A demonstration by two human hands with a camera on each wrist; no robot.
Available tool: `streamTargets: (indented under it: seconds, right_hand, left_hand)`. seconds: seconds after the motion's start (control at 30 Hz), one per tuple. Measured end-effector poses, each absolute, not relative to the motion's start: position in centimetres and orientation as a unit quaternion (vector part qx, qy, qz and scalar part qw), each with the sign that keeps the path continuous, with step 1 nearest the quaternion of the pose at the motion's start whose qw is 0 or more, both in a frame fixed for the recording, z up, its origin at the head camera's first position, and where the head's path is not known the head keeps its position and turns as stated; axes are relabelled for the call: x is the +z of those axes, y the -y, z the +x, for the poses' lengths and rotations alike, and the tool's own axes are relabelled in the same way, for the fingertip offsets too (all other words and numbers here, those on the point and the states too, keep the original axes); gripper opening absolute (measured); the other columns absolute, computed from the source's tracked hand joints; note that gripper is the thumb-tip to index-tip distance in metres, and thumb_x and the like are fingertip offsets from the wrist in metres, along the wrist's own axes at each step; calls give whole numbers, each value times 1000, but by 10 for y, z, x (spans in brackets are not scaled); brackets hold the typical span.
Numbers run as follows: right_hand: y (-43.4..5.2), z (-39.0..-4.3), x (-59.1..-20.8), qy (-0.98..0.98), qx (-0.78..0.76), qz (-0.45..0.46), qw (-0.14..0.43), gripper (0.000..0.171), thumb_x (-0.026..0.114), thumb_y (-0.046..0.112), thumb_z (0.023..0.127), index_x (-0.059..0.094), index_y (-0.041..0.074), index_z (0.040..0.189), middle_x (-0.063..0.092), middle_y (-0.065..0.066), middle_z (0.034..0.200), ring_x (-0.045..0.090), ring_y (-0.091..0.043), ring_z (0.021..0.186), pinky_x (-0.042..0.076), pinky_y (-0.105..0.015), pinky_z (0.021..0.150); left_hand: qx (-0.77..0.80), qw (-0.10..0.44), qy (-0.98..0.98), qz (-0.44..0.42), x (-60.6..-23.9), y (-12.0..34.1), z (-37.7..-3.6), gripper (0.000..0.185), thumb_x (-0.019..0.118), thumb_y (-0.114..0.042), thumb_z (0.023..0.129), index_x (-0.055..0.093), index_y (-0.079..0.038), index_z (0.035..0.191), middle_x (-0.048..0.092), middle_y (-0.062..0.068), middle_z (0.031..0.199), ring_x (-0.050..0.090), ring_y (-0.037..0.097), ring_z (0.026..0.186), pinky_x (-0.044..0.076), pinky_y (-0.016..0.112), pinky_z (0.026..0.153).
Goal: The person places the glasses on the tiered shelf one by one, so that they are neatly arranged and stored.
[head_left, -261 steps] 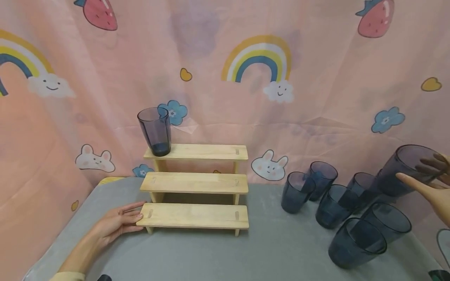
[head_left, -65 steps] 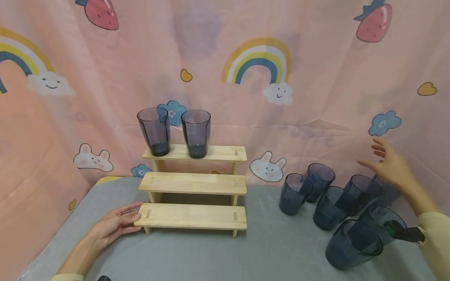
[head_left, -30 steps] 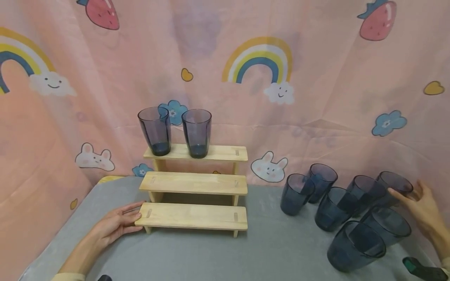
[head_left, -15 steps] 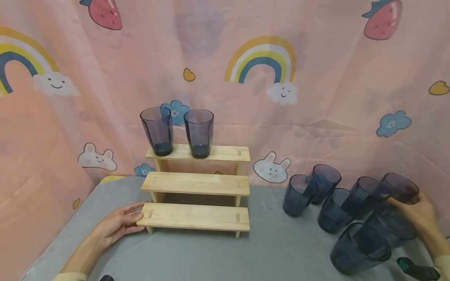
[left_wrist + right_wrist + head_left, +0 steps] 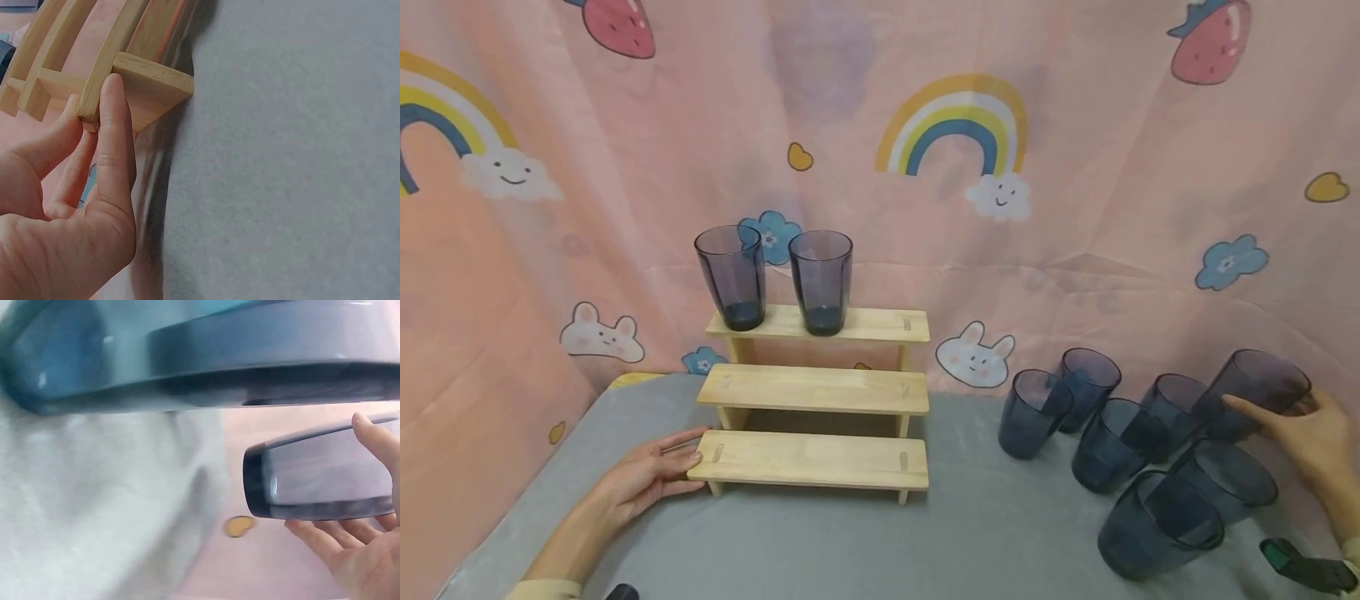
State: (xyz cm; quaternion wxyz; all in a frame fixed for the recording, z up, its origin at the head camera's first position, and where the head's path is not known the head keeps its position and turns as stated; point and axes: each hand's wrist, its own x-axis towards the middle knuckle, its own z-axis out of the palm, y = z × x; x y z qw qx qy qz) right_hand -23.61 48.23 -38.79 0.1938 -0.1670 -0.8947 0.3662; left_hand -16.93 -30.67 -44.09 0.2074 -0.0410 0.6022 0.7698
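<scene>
While left hand point(image 5: 647, 475) steadies rack point(image 5: 808, 458), right hand point(image 5: 1307, 429) grips cup point(image 5: 1258, 392)

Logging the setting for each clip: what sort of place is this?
Probably a staged tabletop set, not a lived-in room: a pink cartoon-printed cloth backdrop behind a grey-covered table, a three-tier pale wooden step shelf and dark blue-tinted glass tumblers.
</scene>
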Motion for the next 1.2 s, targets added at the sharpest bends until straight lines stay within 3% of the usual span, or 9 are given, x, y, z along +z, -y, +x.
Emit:
streamTargets:
  seconds: [0.03, 0.1, 0.2, 0.23, 0.43, 0.53, 0.7, 0.87, 1.2]
  right_hand:
    - [-482, -235, -384, 891, 373, -164, 200, 59, 76, 27, 87, 46, 21, 138, 57, -12, 118, 52, 2, 83, 50, -14, 66]
    - [-481, -234, -375, 888, 383, -155, 203, 79, 73, 24, 90, 28, 21, 155, 41, -18, 147, 53, -10, 113, 51, -26, 91]
    - [-477, -232, -361, 883, 402, -128, 205, 87, 69, 22, 93, 12, 25, 159, 14, -15, 161, 22, -31, 146, 31, -52, 113]
    - [-475, -232, -357, 882, 407, -118, 204, 87, 67, 21, 94, 9, 26, 159, 10, -15, 162, 10, -36, 147, 21, -62, 112]
    - [-462, -235, -332, 883, 414, -92, 202, 87, 66, 22, 95, 8, 29, 158, 8, -11, 162, 7, -34, 148, 14, -59, 116]
    - [-453, -234, -320, 883, 412, -106, 199, 92, 67, 26, 94, 1, 25, 158, 3, -19, 160, 4, -42, 146, 10, -64, 113]
    - [-436, -236, -305, 893, 391, -100, 199, 93, 67, 28, 93, 3, 12, 159, 2, -28, 158, 6, -55, 140, 12, -76, 105]
    - [-416, -242, -296, 895, 390, -60, 209, 83, 71, 27, 91, 21, 20, 158, 16, -25, 158, 17, -54, 140, 20, -74, 105]
    - [-371, -251, -274, 897, 415, -32, 150, 96, 70, 38, 91, 5, 19, 159, 6, -25, 159, 15, -51, 141, 19, -74, 104]
  left_hand:
    - [771, 207, -600, -41, -441, 306, -170, 75, 61, -6, 97, 15, 2, 155, 60, 1, 116, 65, 21, 104, 56, 40, 88]
    - [772, 208, -599, -38, -442, 306, -170, 72, 61, -6, 97, 19, 0, 155, 60, 0, 116, 65, 20, 104, 56, 40, 88]
    - [776, 208, -594, -37, -444, 309, -170, 60, 61, -6, 97, 35, -7, 151, 61, 0, 115, 65, 20, 104, 56, 40, 88]
    - [778, 208, -592, -36, -444, 310, -169, 57, 61, -6, 97, 38, -9, 149, 61, 0, 115, 65, 20, 104, 56, 40, 88]
    - [782, 210, -586, -35, -444, 312, -168, 60, 61, -6, 98, 33, -7, 151, 61, 1, 115, 65, 21, 105, 55, 41, 89]
    - [779, 207, -590, -36, -443, 310, -168, 64, 61, -7, 97, 30, -5, 153, 62, 1, 115, 65, 21, 104, 56, 40, 88]
    - [776, 205, -595, -32, -443, 308, -169, 68, 62, -7, 97, 25, -2, 154, 62, -1, 115, 65, 20, 104, 56, 39, 87]
    - [776, 211, -594, -29, -442, 310, -169, 71, 61, -7, 97, 20, 0, 155, 62, -2, 116, 65, 20, 105, 56, 40, 88]
    - [774, 215, -595, -17, -441, 309, -170, 74, 61, -5, 97, 15, 4, 155, 61, -3, 117, 65, 21, 106, 55, 40, 89]
